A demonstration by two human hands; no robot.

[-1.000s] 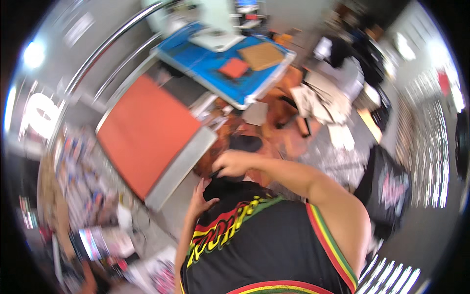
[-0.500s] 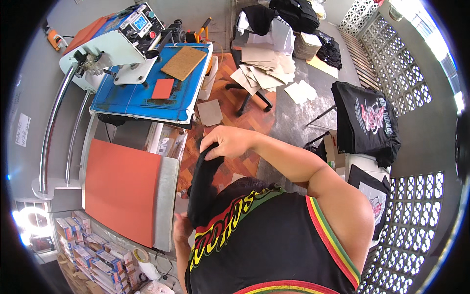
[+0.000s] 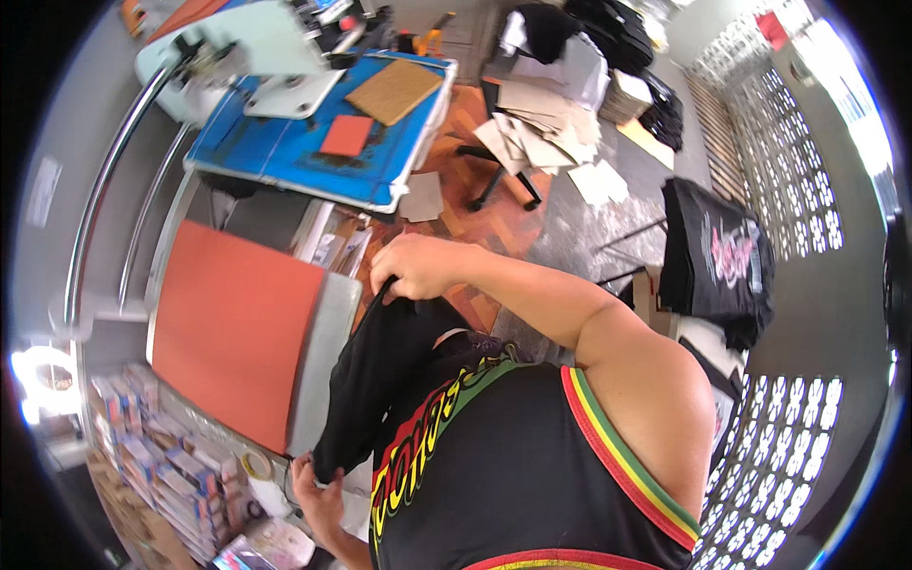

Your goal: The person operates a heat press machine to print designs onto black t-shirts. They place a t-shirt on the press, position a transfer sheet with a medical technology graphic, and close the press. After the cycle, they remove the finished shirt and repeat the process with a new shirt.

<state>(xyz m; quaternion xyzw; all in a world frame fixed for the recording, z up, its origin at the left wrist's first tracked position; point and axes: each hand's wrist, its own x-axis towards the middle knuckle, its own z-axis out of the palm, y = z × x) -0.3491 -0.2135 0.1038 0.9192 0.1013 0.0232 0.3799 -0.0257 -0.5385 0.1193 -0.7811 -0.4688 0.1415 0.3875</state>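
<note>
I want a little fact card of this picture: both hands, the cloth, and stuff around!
Left hand: gripping the lower end of a black cloth
Right hand: gripping its upper end
Cloth: spans between both hands
Left of cloth: orange sheet on a grey plate
Beyond: blue table, bearing a brown board and small orange square
Far right: black printed garment

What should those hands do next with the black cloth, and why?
Perhaps swing the black cloth left, over the orange pad. The right hand and left hand each hold an edge, spreading it between them, and the pad lies flat just to its left.
</note>
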